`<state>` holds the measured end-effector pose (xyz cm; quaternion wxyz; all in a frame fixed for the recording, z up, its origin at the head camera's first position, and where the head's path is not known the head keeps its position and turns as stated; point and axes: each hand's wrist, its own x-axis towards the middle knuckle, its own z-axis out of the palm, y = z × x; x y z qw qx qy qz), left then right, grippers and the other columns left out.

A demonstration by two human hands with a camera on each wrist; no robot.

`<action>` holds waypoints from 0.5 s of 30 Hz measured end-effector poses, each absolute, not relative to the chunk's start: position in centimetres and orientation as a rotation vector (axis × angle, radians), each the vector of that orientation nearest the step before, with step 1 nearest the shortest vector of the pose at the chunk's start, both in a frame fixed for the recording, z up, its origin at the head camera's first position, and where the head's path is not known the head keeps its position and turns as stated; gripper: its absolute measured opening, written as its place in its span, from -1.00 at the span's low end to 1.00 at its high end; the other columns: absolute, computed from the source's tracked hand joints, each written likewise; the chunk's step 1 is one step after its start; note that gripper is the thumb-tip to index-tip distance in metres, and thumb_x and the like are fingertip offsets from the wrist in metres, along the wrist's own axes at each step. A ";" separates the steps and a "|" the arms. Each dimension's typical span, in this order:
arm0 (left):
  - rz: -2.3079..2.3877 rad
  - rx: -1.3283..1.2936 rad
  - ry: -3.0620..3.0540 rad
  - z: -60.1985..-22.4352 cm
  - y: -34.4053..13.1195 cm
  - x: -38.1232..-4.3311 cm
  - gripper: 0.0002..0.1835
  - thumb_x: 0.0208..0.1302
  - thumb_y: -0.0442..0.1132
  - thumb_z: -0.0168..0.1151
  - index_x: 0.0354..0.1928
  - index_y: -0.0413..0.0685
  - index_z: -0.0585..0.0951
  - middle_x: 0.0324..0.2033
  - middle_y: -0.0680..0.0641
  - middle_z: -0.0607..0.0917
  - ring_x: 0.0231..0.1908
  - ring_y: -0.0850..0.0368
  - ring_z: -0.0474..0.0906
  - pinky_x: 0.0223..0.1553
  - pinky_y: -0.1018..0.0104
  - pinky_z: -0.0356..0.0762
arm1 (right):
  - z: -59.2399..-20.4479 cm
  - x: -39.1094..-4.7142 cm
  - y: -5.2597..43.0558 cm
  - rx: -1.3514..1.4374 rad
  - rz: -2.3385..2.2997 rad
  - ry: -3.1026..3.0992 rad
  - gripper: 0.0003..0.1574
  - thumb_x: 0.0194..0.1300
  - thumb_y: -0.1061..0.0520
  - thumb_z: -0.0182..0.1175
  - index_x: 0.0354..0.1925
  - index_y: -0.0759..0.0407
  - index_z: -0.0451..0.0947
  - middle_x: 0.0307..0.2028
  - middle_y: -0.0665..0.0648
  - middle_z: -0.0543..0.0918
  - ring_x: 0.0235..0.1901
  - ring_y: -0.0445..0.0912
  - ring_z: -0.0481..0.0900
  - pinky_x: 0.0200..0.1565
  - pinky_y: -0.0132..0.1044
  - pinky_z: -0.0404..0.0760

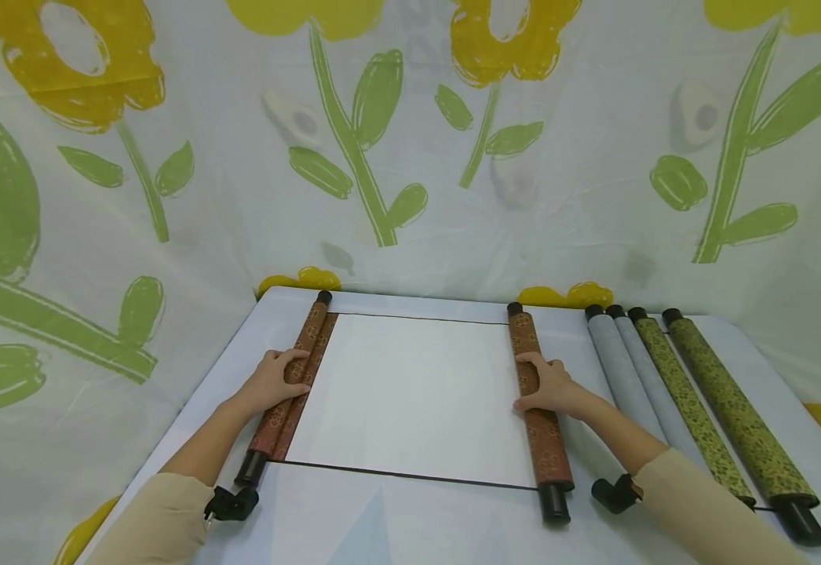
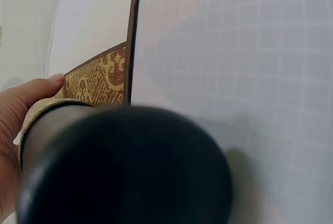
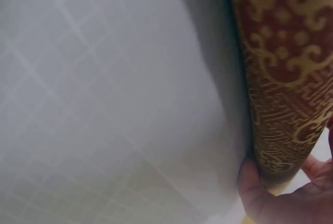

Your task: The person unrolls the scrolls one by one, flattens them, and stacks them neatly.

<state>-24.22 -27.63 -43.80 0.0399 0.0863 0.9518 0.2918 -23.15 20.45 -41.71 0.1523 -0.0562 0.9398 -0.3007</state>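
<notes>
A hanging scroll lies partly unrolled on the table, its blank white paper [image 1: 417, 400] flat between two reddish-brown patterned ends. My left hand [image 1: 274, 382] grips the left roller [image 1: 311, 326], thumb on the paper side. Around the thicker right roll [image 1: 549, 451] curl the fingers and thumb of my right hand [image 1: 554, 384]. Black knobs cap both ends of each roller. In the left wrist view a black knob [image 2: 130, 167] fills the foreground and hides part of the roller and the left hand. The right wrist view shows the gold-patterned roll [image 3: 286, 52] with right fingertips [image 3: 252, 182] against its edge.
To the right lie two pale grey rolled scrolls [image 1: 622, 369] and two green-patterned ones [image 1: 735, 400], side by side. The white table [image 1: 311, 518] meets a flower-printed curtain [image 1: 425, 267] at its back edge. Black wrist cameras sit near both cuffs.
</notes>
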 end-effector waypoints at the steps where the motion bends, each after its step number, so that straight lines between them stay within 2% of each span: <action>1: 0.893 0.267 2.917 -43.8 -27.6 -24.2 -0.33 0.12 -0.20 0.36 0.27 -0.16 0.35 0.10 -0.55 0.22 0.08 -0.50 0.30 -0.04 -0.30 0.38 | -41.7 -23.1 20.5 -0.156 -0.870 2.689 0.07 -0.02 0.01 0.45 0.33 0.15 0.08 0.10 0.64 0.14 0.00 0.37 0.34 -0.10 0.27 0.43; 15: 0.849 0.289 2.931 -43.3 -27.7 -24.1 -0.39 0.17 -0.22 0.31 0.26 -0.18 0.37 0.08 -0.56 0.28 0.07 -0.50 0.32 -0.04 -0.29 0.38 | -41.7 -23.0 21.4 -0.131 -0.948 2.683 -0.02 -0.01 0.20 0.33 0.31 0.23 0.08 0.09 0.62 0.13 -0.02 0.34 0.31 -0.11 0.20 0.44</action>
